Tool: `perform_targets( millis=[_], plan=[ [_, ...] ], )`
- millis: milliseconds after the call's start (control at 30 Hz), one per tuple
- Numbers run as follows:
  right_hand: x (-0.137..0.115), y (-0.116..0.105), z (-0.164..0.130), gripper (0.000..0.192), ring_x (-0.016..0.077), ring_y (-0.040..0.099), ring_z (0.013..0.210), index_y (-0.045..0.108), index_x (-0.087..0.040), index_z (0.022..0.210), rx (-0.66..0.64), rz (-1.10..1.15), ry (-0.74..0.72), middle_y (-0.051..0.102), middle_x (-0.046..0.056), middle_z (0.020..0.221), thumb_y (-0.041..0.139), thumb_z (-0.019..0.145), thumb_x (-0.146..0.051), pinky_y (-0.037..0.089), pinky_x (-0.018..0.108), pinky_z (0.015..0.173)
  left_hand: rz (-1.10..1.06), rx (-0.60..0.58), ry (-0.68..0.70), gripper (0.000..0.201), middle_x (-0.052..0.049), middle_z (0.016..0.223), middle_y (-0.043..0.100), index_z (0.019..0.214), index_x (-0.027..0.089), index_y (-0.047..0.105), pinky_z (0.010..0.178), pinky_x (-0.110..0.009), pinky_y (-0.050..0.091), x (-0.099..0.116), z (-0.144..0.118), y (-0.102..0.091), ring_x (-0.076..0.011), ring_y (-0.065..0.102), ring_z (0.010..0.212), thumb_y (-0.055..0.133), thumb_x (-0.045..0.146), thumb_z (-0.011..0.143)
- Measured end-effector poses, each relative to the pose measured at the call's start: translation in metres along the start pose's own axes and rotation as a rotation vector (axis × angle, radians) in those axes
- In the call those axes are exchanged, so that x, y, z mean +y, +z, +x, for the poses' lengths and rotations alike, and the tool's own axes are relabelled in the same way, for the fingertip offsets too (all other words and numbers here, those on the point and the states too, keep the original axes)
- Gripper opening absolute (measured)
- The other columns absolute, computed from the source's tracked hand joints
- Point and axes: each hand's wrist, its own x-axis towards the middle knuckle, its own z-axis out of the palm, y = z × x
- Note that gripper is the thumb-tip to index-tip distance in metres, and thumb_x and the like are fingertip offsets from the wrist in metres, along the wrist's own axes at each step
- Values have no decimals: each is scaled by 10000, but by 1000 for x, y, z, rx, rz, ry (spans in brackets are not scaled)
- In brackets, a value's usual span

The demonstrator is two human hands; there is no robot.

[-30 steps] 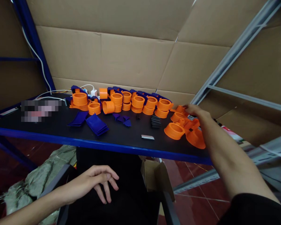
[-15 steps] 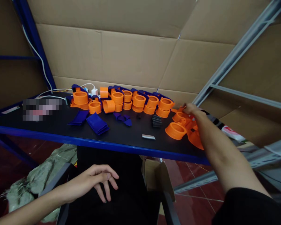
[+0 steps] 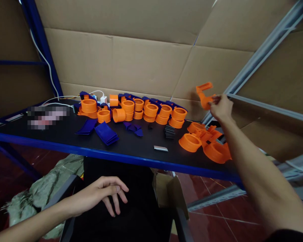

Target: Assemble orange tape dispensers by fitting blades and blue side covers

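Observation:
My right hand (image 3: 221,107) is raised above the right end of the table, closed on an orange plastic part (image 3: 204,95) with a bent, hooked shape. Below it lie more orange plastic parts with wide rings (image 3: 190,143), grouped on the black tabletop (image 3: 138,149). My left hand (image 3: 111,193) hangs over my lap, holding nothing, its fingers loosely apart. Along the back of the table stands a row of stacked orange rings (image 3: 150,111) with dark blue pieces (image 3: 154,101) behind them.
Flat blue plates (image 3: 106,133), small blue pieces (image 3: 133,128), a black ribbed stack (image 3: 169,131) and a silver strip (image 3: 161,148) lie on the table. A white charger (image 3: 103,99) with cables stands at the back. Metal shelf posts (image 3: 257,64) rise at the right.
My right hand has lifted up from the orange parts on the right, bringing one orange part into the air. My left hand has stayed in place.

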Motion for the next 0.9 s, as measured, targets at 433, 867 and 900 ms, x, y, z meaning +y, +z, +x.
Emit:
perform_targets(
  millis=[433, 867, 900],
  plan=[
    [-224, -81, -288, 190, 149, 656, 837, 696, -216, 1030, -1058, 1076, -386, 707, 25, 959, 690, 897, -352, 533, 263, 739, -101, -52, 446, 730, -131, 1640, 294, 1544, 348, 328, 1157, -566, 285, -4, -11, 2, -364, 405, 1419, 666, 392, 899],
    [-148, 0, -221, 288, 241, 661, 1082, 686, -209, 1210, -332, 212, -538, 715, 80, 1175, 512, 987, -264, 553, 398, 927, -553, -82, 195, 523, -243, 1489, 465, 1314, 104, 608, 931, -589, 497, 6, -8, 7, -376, 608, 1122, 370, 435, 984],
    [-144, 5, -221, 285, 229, 664, 1067, 694, -210, 1189, -335, 194, -560, 720, 70, 1160, 486, 995, -238, 558, 380, 910, -551, -54, 199, 506, -240, 1440, 509, 1291, 109, 621, 882, -564, 530, 3, -6, 7, -352, 625, 1069, 394, 437, 979]
  ],
)
